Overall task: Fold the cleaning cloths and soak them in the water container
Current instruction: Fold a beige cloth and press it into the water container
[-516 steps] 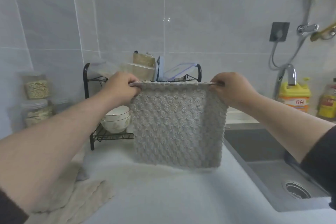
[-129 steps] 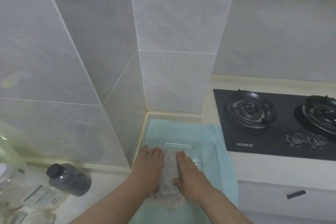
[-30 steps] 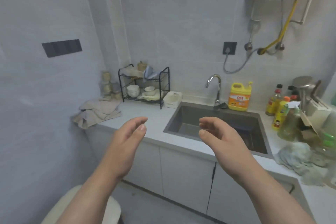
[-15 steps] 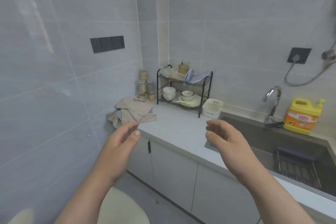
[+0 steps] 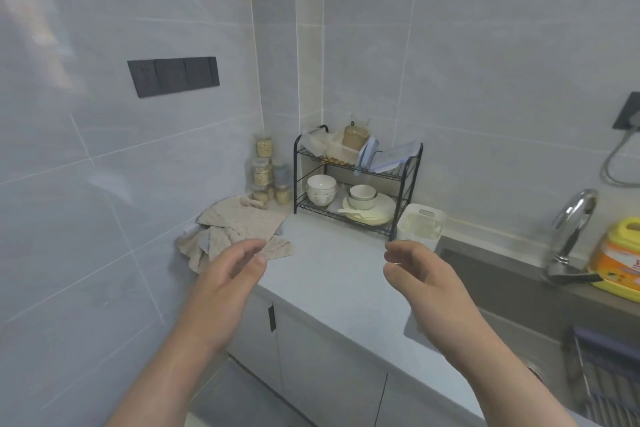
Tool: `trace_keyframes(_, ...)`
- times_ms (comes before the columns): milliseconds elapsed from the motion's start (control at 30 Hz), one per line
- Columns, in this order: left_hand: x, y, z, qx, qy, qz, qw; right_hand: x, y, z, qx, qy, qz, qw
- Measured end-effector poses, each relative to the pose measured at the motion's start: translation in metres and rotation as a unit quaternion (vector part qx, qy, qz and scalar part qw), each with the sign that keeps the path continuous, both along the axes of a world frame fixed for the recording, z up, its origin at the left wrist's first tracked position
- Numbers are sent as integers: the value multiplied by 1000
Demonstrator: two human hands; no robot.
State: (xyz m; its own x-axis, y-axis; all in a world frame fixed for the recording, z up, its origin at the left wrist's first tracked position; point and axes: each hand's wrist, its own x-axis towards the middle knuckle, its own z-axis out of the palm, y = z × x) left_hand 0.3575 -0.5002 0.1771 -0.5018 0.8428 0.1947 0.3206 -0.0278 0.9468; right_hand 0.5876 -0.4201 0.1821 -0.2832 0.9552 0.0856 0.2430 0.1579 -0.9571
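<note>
**Both hands empty, cloths heaped left of the rack**

The cloths (image 5: 235, 229) lie in a crumpled beige heap on the counter (image 5: 332, 274), just left of the rack (image 5: 356, 184), against the side wall. The left hand (image 5: 228, 274) hangs in front of the rack and to its left, empty, fingers loosely bent and spread. Its fingertips overlap the heap's near edge in the view, but whether they touch it cannot be told. The right hand (image 5: 419, 274) hangs in front of the rack's right end, also empty, fingers relaxed and lightly curved, well apart from the cloths.

How many cloths are in the heap cannot be counted, as the folds hide one another. Jars (image 5: 263, 173) stand stacked left of the rack, behind the heap, partly hidden by it. A white tub (image 5: 420, 225) sits just beside the rack's right foot. Farther right of the rack are the sink (image 5: 502, 284) and the tap (image 5: 571, 225).

Right of the rack, a yellow bottle (image 5: 620, 260) is cut off by the picture's edge. Its orange label carries print too blurred to read. A dark switch panel (image 5: 173, 76) on the wall, up and left of the rack, shows no legible marks.
</note>
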Motion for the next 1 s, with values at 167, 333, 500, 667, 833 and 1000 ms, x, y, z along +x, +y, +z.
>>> trace_keyframes(167,-10,100,-8,-23,3,12,1000,-16,107,-5,-3,3,9,1000)
trace_keyframes(333,-27,179,-4,-19,-2,33,999,-38,194,1,5,-6,20,1000)
trace_keyframes(500,-47,225,-2,-43,0,32,999,-56,247,1,1,-17,47,999)
trace_keyframes(667,-67,269,7,-50,14,38,998,-70,288,3,4,-20,58,998)
trace_keyframes(833,-91,329,13,-53,35,-4,998,-90,322,-2,-1,-47,63,997)
trace_keyframes(1000,-115,394,0,-50,49,-91,993,-116,355,-13,-19,-59,27,998)
